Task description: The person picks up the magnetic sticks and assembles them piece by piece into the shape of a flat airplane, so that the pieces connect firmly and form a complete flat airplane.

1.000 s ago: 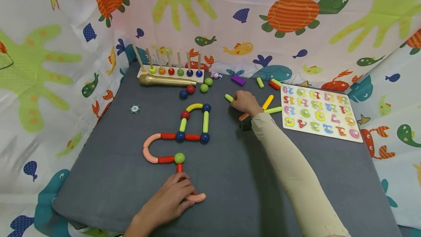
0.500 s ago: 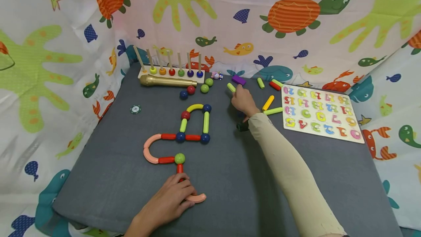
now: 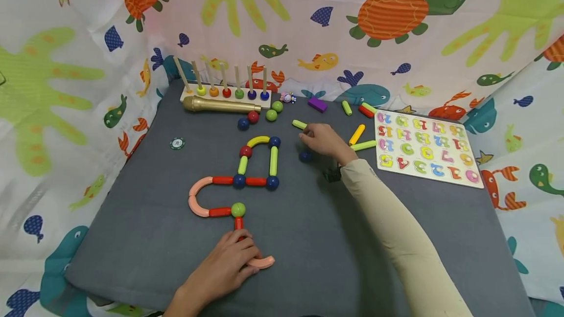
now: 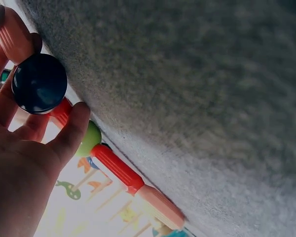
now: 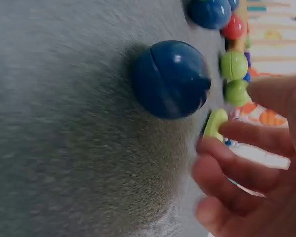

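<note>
The left hand [image 3: 224,265], near the table's front edge, curls its fingers around a blue ball [image 4: 39,83] in the stick-and-ball chain [image 3: 257,182], which lies left of the table's [image 3: 308,248] middle. The right hand [image 3: 325,140] holds nothing, fingers loosely bent, beside a loose blue ball [image 5: 170,80] and a green stick [image 3: 299,124]. Lateral room between chain and number board [image 3: 427,148] is crossed by the right forearm [image 3: 396,229].
</note>
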A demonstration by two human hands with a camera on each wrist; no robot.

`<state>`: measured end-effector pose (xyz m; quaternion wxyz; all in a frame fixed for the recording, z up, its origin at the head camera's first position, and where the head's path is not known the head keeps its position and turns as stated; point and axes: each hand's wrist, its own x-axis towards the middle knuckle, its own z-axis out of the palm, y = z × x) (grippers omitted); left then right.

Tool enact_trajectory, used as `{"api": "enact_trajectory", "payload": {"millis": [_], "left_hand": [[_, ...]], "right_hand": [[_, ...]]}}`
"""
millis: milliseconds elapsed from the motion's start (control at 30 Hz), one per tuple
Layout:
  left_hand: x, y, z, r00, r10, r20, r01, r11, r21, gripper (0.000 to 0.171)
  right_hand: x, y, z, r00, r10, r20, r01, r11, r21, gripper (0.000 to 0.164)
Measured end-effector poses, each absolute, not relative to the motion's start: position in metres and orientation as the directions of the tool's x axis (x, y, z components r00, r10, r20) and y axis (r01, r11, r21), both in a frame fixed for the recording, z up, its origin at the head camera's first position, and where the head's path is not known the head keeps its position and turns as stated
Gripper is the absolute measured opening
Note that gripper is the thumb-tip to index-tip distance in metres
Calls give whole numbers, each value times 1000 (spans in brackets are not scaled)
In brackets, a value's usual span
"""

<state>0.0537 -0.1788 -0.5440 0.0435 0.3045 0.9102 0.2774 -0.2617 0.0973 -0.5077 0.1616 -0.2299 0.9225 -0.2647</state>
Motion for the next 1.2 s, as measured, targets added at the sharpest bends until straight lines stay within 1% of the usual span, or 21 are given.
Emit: {"api": "enact_trajectory", "payload": {"millis": [100,167,233,300,400,467,567,700,833,1000,1100,1200], "left_hand": [[54,-179,-544,-811,578,87,530,664,527,17],[53,-180,-544,-814,574,85,523,662,537,17],[53,-180,-544,-817,569,92,517,654,552,17],[53,-180,-545,-820,564,93,511,650,562,17],[52,-182,-547,-815,571,95,516,643,566,18],[52,-183,-548,-814,574,83,511,641,573,19],[52,-184,-547,-814,577,68,499,634,591,20],[50,-184,-546,-817,573,63,486,627,609,20],[50,-183,-546,-828,557,67,475,634,610,20],[49,-181,-546,-827,558,68,481,640,599,20],[48,-179,-547,-825,562,62,481,641,598,21],[48,-179,-547,-829,555,66,478,642,599,21]], "right_hand": [[-248,96,-507,-749,-620,-231,-423,717,-554,36],[-240,95,-508,-706,-664,-247,-473,701,-533,34],[-233,94,-511,-693,-683,-231,-514,693,-505,30],[-226,94,-513,-705,-682,-194,-529,688,-497,26],[-210,95,-515,-730,-668,-145,-502,667,-550,23],[-196,94,-517,-734,-668,-123,-473,633,-612,23],[-171,90,-519,-709,-696,-115,-429,554,-713,25],[-140,86,-522,-642,-753,-144,-347,453,-821,25],[-113,84,-527,-547,-815,-193,-256,382,-888,27],[-85,88,-535,-446,-860,-246,-184,358,-916,29],[-74,87,-539,-402,-880,-252,-159,339,-927,29],[-67,84,-541,-365,-901,-234,-164,310,-937,28]]}}
